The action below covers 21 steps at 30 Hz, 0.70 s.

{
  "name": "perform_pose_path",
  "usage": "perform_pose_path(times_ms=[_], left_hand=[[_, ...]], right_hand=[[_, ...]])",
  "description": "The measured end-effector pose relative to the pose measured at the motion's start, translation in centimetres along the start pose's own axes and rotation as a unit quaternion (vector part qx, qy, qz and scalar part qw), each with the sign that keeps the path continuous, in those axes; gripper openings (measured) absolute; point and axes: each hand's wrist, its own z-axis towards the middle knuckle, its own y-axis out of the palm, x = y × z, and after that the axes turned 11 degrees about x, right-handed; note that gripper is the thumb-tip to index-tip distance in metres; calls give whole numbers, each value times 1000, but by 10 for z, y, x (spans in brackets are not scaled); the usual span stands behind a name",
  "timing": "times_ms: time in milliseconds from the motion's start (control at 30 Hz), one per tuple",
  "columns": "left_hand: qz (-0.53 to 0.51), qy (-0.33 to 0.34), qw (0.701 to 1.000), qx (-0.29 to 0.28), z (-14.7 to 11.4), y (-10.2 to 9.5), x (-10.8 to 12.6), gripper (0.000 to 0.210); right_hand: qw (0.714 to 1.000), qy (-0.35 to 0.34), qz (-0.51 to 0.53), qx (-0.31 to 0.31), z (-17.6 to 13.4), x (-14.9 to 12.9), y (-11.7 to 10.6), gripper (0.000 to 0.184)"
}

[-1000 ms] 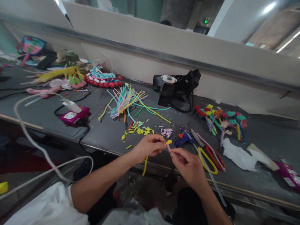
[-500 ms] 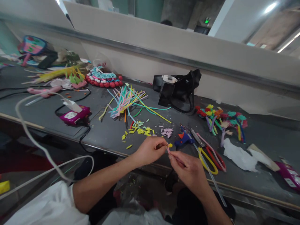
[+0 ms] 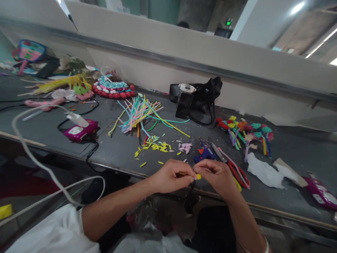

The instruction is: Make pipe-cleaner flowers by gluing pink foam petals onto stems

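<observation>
Just beyond the table's front edge my two hands meet fingertip to fingertip. My left hand pinches a small pink and yellow pipe cleaner piece between thumb and forefinger. My right hand has its thumb and forefinger closed at the same piece, partly covering it. Short yellow cut pieces and lilac cut pieces lie scattered beyond the hands. Right beside my right hand are a blue glue gun and red-handled scissors; the hand hides part of the yellow handle.
A pile of long pipe cleaners lies mid-table. Behind stands a black bag. Finished pipe cleaner flowers and white tissue are at right. At left, a white cable runs from a purple power strip over the table edge.
My right hand has moved up and over the piece, now meeting the left from the right. The left hand is slightly lower, and the yellow end now points right. The view has shifted a little.
</observation>
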Motion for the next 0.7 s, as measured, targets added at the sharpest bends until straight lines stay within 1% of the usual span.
perform_pose_path(times_ms=[100, 200, 300, 400, 467, 567, 700], left_hand=[[28, -16, 997, 66, 0, 2, -3, 16], [105, -18, 990, 97, 1, 0, -3, 13], [154, -29, 983, 98, 1, -5, -2, 14], [164, -47, 980, 98, 0, -8, -2, 12], [159, -57, 981, 97, -1, -9, -3, 16], [136, -44, 986, 90, -2, -9, -2, 16], [108, -39, 989, 94, 0, -9, 0, 15]], right_hand=[[999, 30, 31, 19, 2, 5, 9, 24], [997, 58, 36, 25, 0, 8, 19, 24], [996, 77, 41, 30, -1, 8, 24, 26], [995, 81, 44, 34, -1, 7, 26, 28], [995, 81, 45, 36, -1, 8, 26, 28], [996, 73, 50, 30, -2, 11, 26, 26], [996, 63, 70, 3, -3, 16, 28, 26]])
